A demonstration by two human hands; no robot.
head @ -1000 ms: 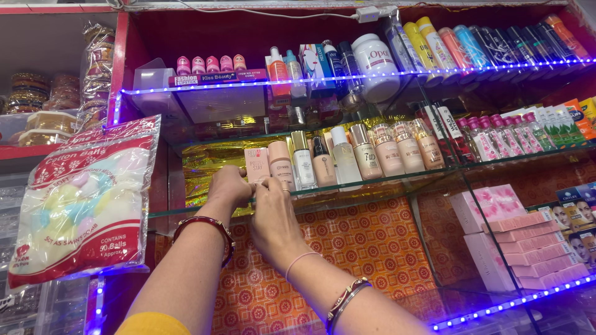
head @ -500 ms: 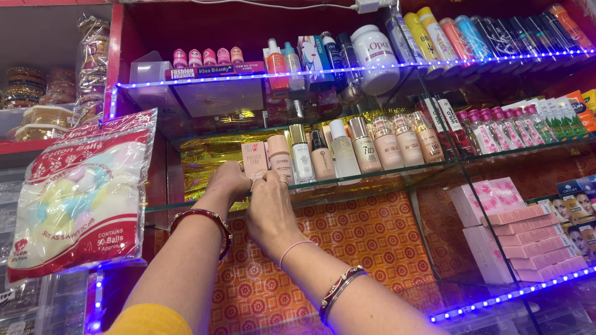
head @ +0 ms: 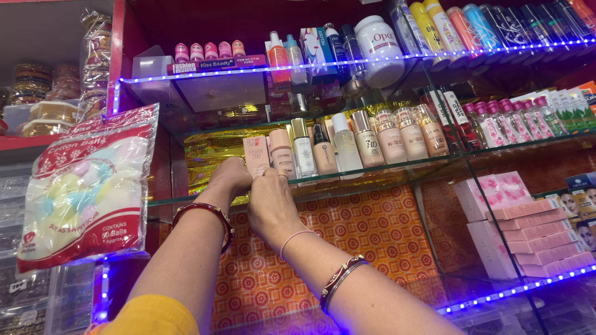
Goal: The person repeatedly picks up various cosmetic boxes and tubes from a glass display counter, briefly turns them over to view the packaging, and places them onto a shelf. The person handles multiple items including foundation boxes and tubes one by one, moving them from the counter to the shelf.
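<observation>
Both hands, left hand [head: 231, 177] and right hand [head: 271, 201], meet at frame centre, fingers pinching a pink box [head: 256, 155] to steady it upright on the glass shelf [head: 372, 170] beside bottles [head: 347, 142].

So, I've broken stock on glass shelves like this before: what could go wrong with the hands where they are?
The left hand and right hand meet at the flat pale pink carton at the front edge of the glass shelf; a slip could drop it. The tall white pump bottle and its upright neighbours stand close together, so a nudge might topple several.
</observation>
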